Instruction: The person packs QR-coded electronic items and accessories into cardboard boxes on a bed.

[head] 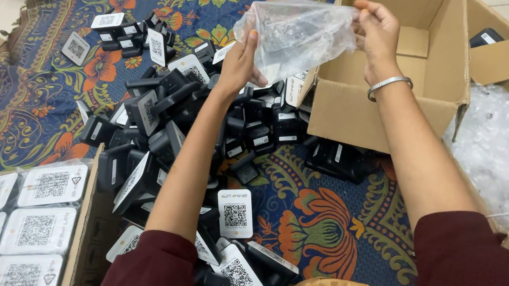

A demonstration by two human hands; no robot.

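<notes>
Both hands are raised over the floor, sharing one clear plastic bag (295, 36). The left hand (238, 64) presses up against the bag's lower left side, fingers closed on the film; the right hand (375, 32) pinches the bag's upper right edge between thumb and fingertips, a metal bangle (389, 86) on its wrist. The bag stretches between the two grips, its long axis running roughly left to right and tilting a little upward toward the right fingers; something dark shows through the film, but what it is cannot be told.

Just behind and below the right fingers stands an open cardboard box (392, 114), brown, its flaps up. Below the left fingers lies a heap of small black devices (174, 121) with white square labels bearing black code patterns (many lying face up, others on their sides) on a blue flowered rug (35, 105). Well below the left hand, at the lower left, sit wrapped white packs (15, 224) in rows. To the right of the right arm lies a pile of empty clear bags (502, 158).
</notes>
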